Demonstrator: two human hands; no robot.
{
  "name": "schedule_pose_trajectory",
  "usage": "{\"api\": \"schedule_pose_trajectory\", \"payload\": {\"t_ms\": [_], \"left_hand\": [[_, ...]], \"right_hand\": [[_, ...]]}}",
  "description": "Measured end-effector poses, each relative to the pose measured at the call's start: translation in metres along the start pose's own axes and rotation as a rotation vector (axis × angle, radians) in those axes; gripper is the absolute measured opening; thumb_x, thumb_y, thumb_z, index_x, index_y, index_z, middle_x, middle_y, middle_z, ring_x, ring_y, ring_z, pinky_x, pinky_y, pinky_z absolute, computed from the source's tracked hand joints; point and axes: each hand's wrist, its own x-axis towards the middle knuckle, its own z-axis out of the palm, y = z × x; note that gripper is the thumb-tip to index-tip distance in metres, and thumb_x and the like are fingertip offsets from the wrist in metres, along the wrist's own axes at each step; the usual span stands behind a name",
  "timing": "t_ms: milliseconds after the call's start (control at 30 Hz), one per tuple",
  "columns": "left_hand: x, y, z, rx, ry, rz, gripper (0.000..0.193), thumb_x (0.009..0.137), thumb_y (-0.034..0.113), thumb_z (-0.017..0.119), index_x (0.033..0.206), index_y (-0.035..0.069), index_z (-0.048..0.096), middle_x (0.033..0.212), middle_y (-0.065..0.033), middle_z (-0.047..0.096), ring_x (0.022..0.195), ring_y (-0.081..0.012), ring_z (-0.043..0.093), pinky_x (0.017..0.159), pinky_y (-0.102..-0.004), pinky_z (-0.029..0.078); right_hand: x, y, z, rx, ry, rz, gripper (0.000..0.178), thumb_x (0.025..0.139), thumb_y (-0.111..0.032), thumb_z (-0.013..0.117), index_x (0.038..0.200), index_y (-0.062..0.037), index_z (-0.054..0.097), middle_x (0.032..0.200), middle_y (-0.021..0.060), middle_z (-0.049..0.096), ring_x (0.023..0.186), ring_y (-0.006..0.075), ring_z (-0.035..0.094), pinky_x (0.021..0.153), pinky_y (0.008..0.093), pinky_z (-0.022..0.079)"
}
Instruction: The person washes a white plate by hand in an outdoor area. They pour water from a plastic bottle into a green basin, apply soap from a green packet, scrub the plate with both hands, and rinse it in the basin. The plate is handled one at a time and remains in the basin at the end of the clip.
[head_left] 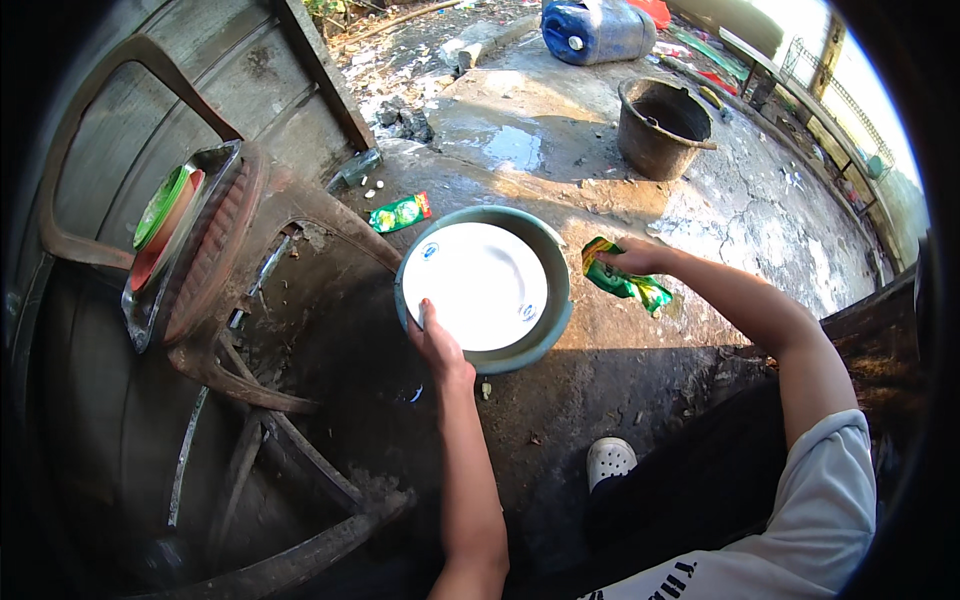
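A: Left hand (440, 350)?
B: Gripping the white plate (475, 285) near its edge, thumb on top (plate over the grey-green basin (557, 300); contact unclear).
A: Right hand (637, 257)?
B: Closed around the crumpled green packet (628, 284), right of the basin, apart from it.

The scene is looked down on from the person's head, facing forward, through a wide fisheye lens. The left forearm (472, 440) is seen close up at lower centre; the blue drum (612, 32) is shown farther off near the top edge.
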Motion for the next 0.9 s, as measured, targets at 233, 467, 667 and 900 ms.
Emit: {"api": "schedule_pose_trajectory", "payload": {"t_ms": [233, 467, 667, 900], "left_hand": [[0.007, 0.000, -0.003, 0.014, 0.031, 0.009, 0.059, 0.102, 0.032, 0.049, 0.151, 0.001, 0.035, 0.148, -0.0200, 0.045, 0.134, -0.0319, 0.049, 0.107, -0.0460, 0.044], [0.005, 0.021, 0.006, 0.721, 0.023, 0.436, 0.038, 0.103, 0.019, 0.045, 0.134, -0.001, 0.054, 0.120, -0.0263, 0.064, 0.109, -0.0402, 0.065, 0.090, -0.0472, 0.052], [0.020, -0.005, 0.015, 1.213, -0.026, 0.615, 0.036, 0.097, 0.005, 0.051, 0.132, 0.003, 0.055, 0.110, -0.0277, 0.067, 0.102, -0.0450, 0.065, 0.085, -0.0520, 0.050], [0.050, -0.044, -0.020, 1.095, 0.009, 0.651, 0.043, 0.102, 0.016, 0.052, 0.136, -0.011, 0.052, 0.130, -0.0319, 0.059, 0.118, -0.0448, 0.059, 0.101, -0.0458, 0.045]], "right_hand": [[0.001, 0.022, -0.008, -0.149, -0.384, -0.218, 0.089, 0.083, -0.065, 0.069, 0.147, -0.0068, 0.045, 0.132, 0.0235, 0.061, 0.123, 0.0366, 0.058, 0.105, 0.0444, 0.044], [-0.013, -0.107, -0.004, 0.012, 0.540, -0.945, 0.020, 0.092, -0.021, 0.061, 0.081, -0.0049, 0.057, 0.084, 0.0141, 0.063, 0.083, 0.0364, 0.064, 0.071, 0.0492, 0.052], [0.010, -0.172, 0.069, -0.751, 0.132, -0.736, 0.043, 0.086, -0.011, 0.062, 0.128, -0.0046, 0.062, 0.126, 0.0200, 0.061, 0.125, 0.0372, 0.054, 0.107, 0.0487, 0.044], [0.078, -0.212, 0.155, -0.104, 0.142, -0.589, 0.026, 0.078, -0.012, 0.070, 0.101, -0.0038, 0.076, 0.101, 0.0160, 0.075, 0.095, 0.0273, 0.073, 0.079, 0.0413, 0.060]]}}
